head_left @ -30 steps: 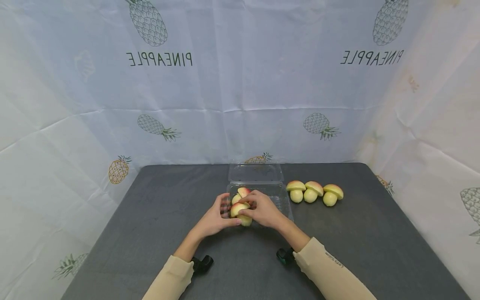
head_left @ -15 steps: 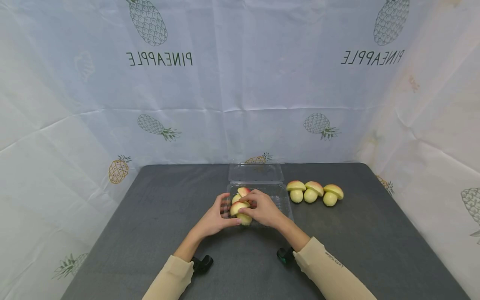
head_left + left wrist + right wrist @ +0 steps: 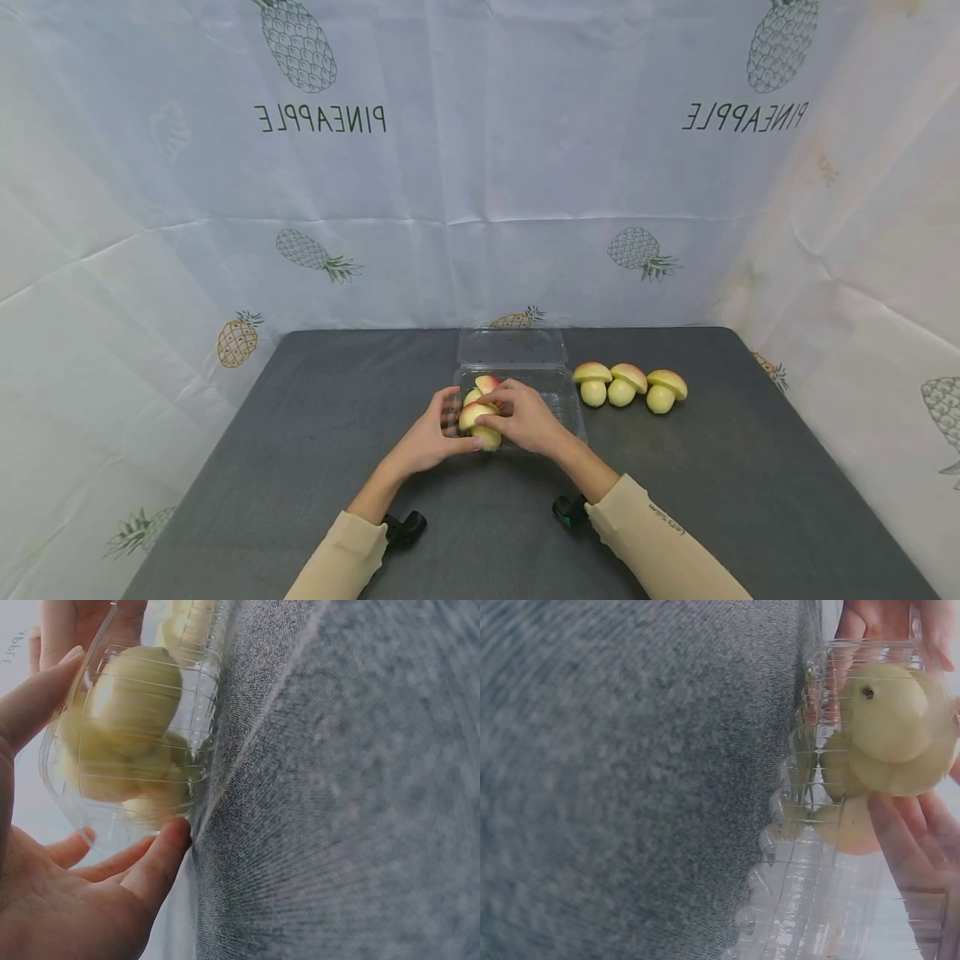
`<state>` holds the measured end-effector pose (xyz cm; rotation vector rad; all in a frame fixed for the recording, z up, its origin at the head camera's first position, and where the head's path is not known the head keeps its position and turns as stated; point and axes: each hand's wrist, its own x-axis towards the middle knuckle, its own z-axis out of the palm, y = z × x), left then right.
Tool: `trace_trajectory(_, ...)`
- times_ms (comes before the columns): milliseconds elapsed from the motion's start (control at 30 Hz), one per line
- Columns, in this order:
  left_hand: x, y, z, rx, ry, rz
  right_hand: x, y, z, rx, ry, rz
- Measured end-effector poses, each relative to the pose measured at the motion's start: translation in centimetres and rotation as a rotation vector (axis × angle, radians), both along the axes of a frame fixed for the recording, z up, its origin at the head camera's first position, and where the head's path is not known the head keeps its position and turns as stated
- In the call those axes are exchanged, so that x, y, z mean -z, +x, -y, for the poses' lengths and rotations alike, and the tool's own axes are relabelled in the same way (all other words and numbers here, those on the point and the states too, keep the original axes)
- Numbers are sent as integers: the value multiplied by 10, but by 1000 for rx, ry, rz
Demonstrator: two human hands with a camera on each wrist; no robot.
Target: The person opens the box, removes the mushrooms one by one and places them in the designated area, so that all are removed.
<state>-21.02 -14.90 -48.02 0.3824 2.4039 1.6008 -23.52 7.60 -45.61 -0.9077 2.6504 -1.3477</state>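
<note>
A clear plastic clamshell box (image 3: 566, 387) stands on the dark table with its lid (image 3: 512, 347) folded back. My left hand (image 3: 429, 437) holds the box at its left front corner, thumb at the front rim and fingers along the outer left wall. Inside the left part of the box, my right hand (image 3: 531, 419) grips a pale yellow mushroom-shaped piece (image 3: 486, 437) with a red-tinged cap. Another mushroom-shaped piece (image 3: 487, 384) lies behind it in the box, partly hidden by the fingers. In the right wrist view, the held piece's rounded end (image 3: 892, 712) shows a dark spot through the wall.
To the right of the box, three more mushroom-shaped pieces (image 3: 622, 383) lie in a row on the table (image 3: 735, 483). A white cloth printed with pineapples (image 3: 540, 167) hangs behind and at both sides. Black wrist cameras (image 3: 406, 529) sit under both wrists.
The mushroom-shaped piece in my right hand has shifted very slightly left within the box. Both hands have otherwise stayed nearly where they were.
</note>
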Motion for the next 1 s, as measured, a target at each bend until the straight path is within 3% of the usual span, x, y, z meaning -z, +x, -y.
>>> trace_trajectory(267,0,1,0,3,8,1,0,-1,-2,7,-44,-2)
trace_trajectory(1000,2,-1,1,-10,35,33,-22,1,-24,67,-115,42)
